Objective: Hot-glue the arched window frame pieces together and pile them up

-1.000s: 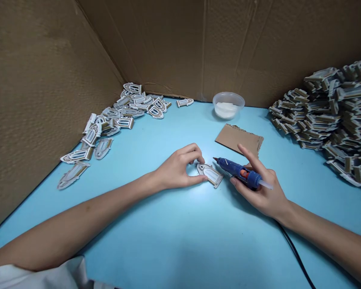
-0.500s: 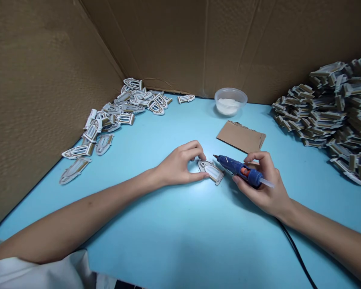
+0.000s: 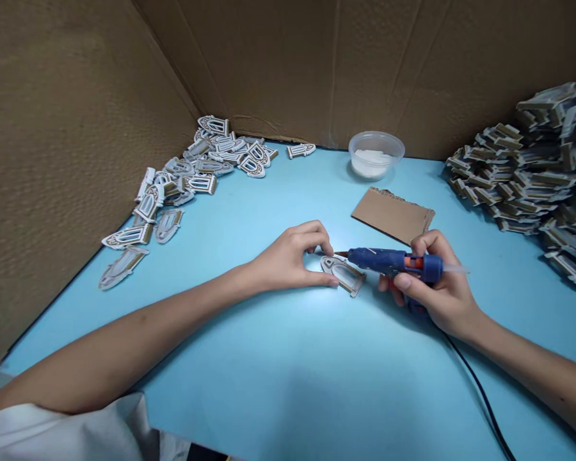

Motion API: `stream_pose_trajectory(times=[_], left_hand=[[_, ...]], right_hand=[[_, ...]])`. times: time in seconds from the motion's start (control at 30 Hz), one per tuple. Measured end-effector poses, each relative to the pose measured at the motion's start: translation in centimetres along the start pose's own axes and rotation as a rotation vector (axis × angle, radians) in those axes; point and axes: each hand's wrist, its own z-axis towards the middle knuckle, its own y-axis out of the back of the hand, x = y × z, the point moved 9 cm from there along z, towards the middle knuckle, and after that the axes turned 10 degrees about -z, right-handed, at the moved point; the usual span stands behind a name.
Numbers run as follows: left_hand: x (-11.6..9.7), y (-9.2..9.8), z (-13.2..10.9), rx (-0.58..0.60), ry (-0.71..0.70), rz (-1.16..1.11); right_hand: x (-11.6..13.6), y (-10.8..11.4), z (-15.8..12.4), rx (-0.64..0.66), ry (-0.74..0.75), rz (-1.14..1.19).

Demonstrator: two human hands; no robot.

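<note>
Head view: unclear whether glue gun (image 3: 379, 259) touches arched piece (image 3: 346, 274).

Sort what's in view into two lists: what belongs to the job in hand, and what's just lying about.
In the job:
glue gun, in the right hand
black cord, below that hand
arched piece, between thumb and fingers of the left hand
left pile and right pile of similar-looking pieces, untouched but probably related

Lying about, it seems:
cardboard scrap
clear tub, something white inside
</note>
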Motion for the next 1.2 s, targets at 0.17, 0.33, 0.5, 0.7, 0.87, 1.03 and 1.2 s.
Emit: stream_pose_trajectory(times=[0.17,0.33,0.5,0.7,0.87,1.03,1.2], left_hand=[[0.3,0.4,0.2,0.006,0.022,-0.077],[0.0,0.2,0.0,0.042,-0.005,-0.131],[-0.2,0.0,-0.1,0.034,-0.046,-0.113],[-0.5,0.0,0.0,0.018,-0.08,-0.073],[-0.6,0.0,0.0,0.019,-0.103,-0.057],[-0.5,-0.1,-0.2,0.013,-0.115,-0.022],[-0.6,-0.1,-0.2,0.01,-0.115,-0.011]], right_hand=[[-0.9,0.2,1.2,0.154,-0.095,0.123],[-2.0,0.6,1.4,0.244,-0.141,0.071],[-2.5,0.7,1.1,0.258,-0.152,0.016],[-2.1,1.0,1.3,0.191,-0.125,-0.06],[-1.8,0.9,1.1,0.178,-0.148,-0.091],[-1.2,0.6,0.9,0.191,-0.11,-0.1],[-1.3,0.8,0.7,0.161,-0.085,-0.189]])
